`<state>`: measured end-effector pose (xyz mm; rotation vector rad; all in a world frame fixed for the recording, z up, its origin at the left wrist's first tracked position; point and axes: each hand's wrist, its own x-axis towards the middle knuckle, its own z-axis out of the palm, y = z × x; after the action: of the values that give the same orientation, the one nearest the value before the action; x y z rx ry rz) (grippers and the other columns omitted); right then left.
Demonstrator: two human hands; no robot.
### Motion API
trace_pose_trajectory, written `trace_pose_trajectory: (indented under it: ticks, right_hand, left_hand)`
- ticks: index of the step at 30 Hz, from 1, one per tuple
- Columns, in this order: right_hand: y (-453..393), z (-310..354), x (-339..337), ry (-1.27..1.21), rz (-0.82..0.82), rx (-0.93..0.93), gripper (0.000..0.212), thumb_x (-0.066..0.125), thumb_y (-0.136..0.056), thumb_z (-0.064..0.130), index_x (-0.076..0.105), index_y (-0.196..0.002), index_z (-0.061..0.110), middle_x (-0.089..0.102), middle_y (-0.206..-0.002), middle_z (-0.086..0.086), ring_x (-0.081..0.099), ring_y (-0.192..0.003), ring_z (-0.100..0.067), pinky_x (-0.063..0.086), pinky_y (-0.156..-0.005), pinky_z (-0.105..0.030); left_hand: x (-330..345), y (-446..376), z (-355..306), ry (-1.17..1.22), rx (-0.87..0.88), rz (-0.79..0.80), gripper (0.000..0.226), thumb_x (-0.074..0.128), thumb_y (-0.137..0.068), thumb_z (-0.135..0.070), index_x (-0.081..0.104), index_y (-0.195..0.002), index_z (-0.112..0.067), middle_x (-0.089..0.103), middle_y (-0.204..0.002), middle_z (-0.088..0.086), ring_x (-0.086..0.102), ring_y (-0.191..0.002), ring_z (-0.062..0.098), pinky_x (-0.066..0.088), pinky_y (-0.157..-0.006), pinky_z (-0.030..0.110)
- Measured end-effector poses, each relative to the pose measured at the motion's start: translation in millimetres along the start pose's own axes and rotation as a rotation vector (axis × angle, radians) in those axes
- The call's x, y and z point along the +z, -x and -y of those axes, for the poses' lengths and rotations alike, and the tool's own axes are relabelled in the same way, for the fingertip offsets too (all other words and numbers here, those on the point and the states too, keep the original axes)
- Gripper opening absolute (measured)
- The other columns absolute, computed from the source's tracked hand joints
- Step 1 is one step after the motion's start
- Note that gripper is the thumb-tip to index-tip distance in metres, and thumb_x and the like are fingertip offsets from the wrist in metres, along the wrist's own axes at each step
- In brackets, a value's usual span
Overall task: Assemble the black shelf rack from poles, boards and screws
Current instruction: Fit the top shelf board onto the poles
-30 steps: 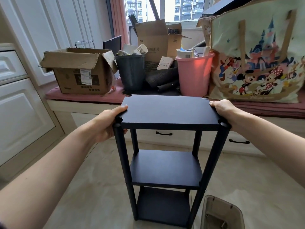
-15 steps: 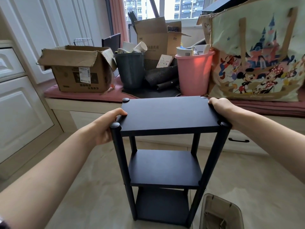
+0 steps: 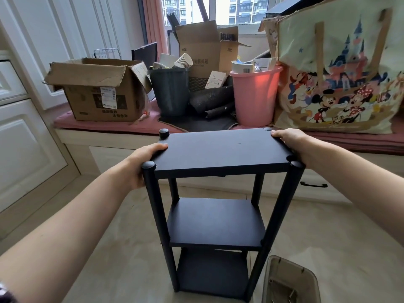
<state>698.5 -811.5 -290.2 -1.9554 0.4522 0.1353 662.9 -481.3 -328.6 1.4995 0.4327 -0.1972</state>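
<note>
Beige tile floor point(image 3: 122, 254) lies under the black shelf rack point(image 3: 218, 215), which stands upright on it right in front of you with three boards stacked between four poles. Your left hand point(image 3: 143, 165) grips the left edge of the top board point(image 3: 220, 149), thumb lying on top and the other fingers curled underneath beside the near-left pole point(image 3: 156, 206). Your right hand point(image 3: 290, 142) grips the right edge the same way, thumb over the far corner, close to the near-right pole point(image 3: 282, 204). Behind the rack runs a window bench with a pink cushion point(image 3: 105, 125), and on it sit a cardboard box point(image 3: 98, 95), a dark bin point(image 3: 170, 90), a pink bucket point(image 3: 254, 97) and a large cartoon bag point(image 3: 341, 73). White cabinet doors point(image 3: 24, 136) close off your left side. Just beside the rack's near-right foot stands a small plastic container point(image 3: 290, 281), touching or nearly so; you cannot tell which. Bare floor opens to the left of the rack and to the far right.
</note>
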Motion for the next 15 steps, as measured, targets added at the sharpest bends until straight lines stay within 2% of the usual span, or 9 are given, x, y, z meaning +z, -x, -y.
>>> trace_pose_trajectory:
  ticks: [4,7,9,12,15]
  right_hand:
    - [0.2,2.2,1.6,-0.074,0.049,-0.035,0.021,0.047,-0.102,0.031,0.053,-0.084,0.022,0.052,-0.072,0.003,0.054,-0.045,-0.012,0.025,-0.028,-0.008]
    - [0.6,2.9,0.7,-0.127,0.129,-0.027,0.018,0.044,-0.103,0.026,0.056,-0.095,0.016,0.057,-0.077,0.0,0.059,-0.046,-0.012,0.038,-0.037,-0.02]
    - [-1.7,0.5,0.2,-0.179,0.172,0.0,0.024,0.043,-0.104,0.024,0.056,-0.092,0.008,0.058,-0.076,-0.004,0.062,-0.043,-0.014,0.041,-0.037,-0.018]
    - [-7.2,-3.6,2.1,-0.207,0.138,-0.017,0.027,0.044,-0.104,0.019,0.054,-0.084,0.004,0.061,-0.069,-0.008,0.059,-0.034,-0.012,0.038,-0.03,-0.015]
    - [-10.3,-7.5,4.6,-0.161,0.091,-0.071,0.027,0.048,-0.102,0.017,0.053,-0.078,0.005,0.062,-0.047,-0.004,0.056,-0.03,-0.009,0.036,-0.029,-0.014]
  left_hand:
    - [-0.1,-2.9,0.4,-0.004,0.003,-0.003,0.026,0.065,-0.091,-0.041,0.065,-0.099,-0.016,0.066,-0.075,-0.002,0.06,-0.059,0.013,0.044,-0.056,0.026]
    - [0.2,-3.3,0.8,-0.001,0.001,0.008,0.025,0.064,-0.092,-0.04,0.065,-0.098,-0.016,0.066,-0.074,-0.002,0.06,-0.056,0.012,0.044,-0.052,0.023]
    - [-0.2,-3.8,1.9,0.003,-0.006,0.021,0.024,0.064,-0.092,-0.039,0.065,-0.097,-0.016,0.068,-0.073,-0.002,0.062,-0.052,0.011,0.046,-0.051,0.022]
    - [-0.7,-4.3,4.6,0.017,-0.014,0.045,0.025,0.063,-0.094,-0.038,0.067,-0.091,-0.014,0.07,-0.065,-0.003,0.064,-0.046,0.01,0.046,-0.042,0.015]
    - [-2.7,-6.7,8.7,0.042,-0.011,0.069,0.025,0.063,-0.094,-0.038,0.07,-0.091,-0.014,0.073,-0.068,-0.002,0.067,-0.048,0.011,0.048,-0.042,0.015]
